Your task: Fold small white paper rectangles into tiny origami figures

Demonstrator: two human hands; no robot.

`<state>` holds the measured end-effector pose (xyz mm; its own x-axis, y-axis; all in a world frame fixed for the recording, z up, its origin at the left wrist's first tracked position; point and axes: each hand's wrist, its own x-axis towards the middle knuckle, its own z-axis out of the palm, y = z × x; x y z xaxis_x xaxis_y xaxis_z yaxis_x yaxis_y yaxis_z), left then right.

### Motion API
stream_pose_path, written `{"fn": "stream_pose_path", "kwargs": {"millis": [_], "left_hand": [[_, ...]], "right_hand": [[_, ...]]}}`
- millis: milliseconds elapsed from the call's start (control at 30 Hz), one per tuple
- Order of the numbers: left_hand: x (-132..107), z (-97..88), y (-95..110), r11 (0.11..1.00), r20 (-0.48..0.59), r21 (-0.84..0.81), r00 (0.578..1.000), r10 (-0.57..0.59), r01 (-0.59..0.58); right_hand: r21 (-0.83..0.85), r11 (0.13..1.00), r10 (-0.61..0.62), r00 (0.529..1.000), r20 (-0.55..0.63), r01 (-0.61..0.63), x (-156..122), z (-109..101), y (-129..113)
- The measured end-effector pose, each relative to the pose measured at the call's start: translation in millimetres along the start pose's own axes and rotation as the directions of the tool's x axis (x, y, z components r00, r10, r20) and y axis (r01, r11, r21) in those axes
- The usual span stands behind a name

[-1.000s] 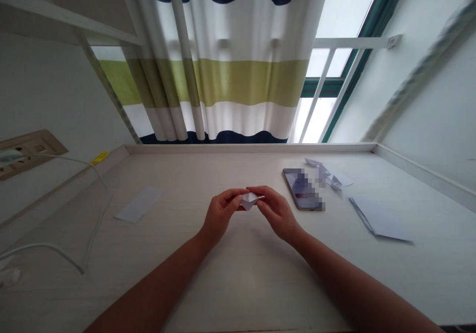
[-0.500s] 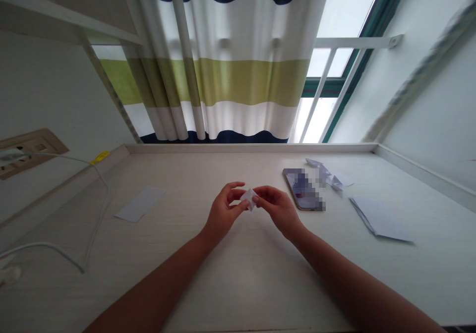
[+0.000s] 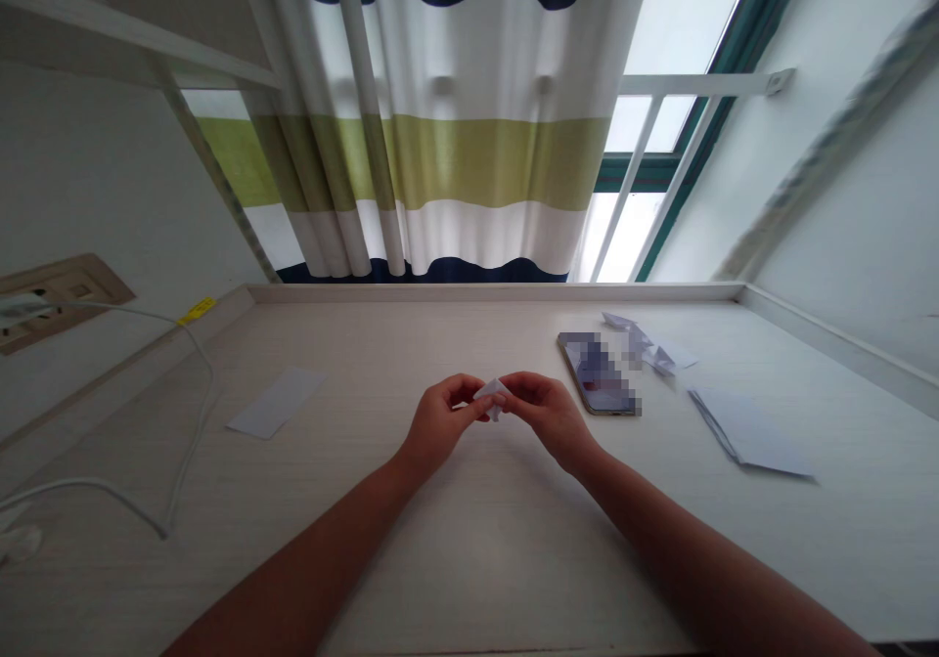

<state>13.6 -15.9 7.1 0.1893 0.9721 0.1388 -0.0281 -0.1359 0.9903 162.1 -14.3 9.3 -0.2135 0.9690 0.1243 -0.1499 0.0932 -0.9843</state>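
L hand (image 3: 440,425) & R hand (image 3: 550,420) pinching small folded paper (image 3: 491,393), mid desk (image 3: 499,559), open room to front edge, phone (image 3: 596,373) just past R hand, folded sheet (image 3: 748,432) near R edge

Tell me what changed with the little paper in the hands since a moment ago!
The left hand and right hand still pinch the small folded paper; neither let go. Their fingers moved in closer around it, and the paper turned, so the thin point that stuck out to the right no longer shows. The phone, paper strip and white cable stayed put.
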Motion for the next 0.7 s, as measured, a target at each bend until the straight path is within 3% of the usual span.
{"fn": "stream_pose_path", "kwargs": {"millis": [167, 333, 700], "left_hand": [[-0.7, 0.2, 2.0, 0.999, -0.011, 0.004, 0.999, -0.042, 0.042], [-1.4, 0.2, 4.2, 0.989, -0.042, -0.096, 0.992, -0.121, 0.117], [-0.3, -1.2, 1.9, 0.97, 0.021, -0.228, 0.996, -0.081, 0.084]], "right_hand": [[-0.04, 0.999, 0.025, 0.998, -0.051, -0.027, 1.4, -0.5, 0.0], [-0.012, 0.999, 0.041, 0.995, -0.091, -0.042, 2.3, -1.8, -0.2], [0.303, 0.941, 0.167, 0.986, -0.023, -0.152, 1.5, -4.1, -5.4]]}}
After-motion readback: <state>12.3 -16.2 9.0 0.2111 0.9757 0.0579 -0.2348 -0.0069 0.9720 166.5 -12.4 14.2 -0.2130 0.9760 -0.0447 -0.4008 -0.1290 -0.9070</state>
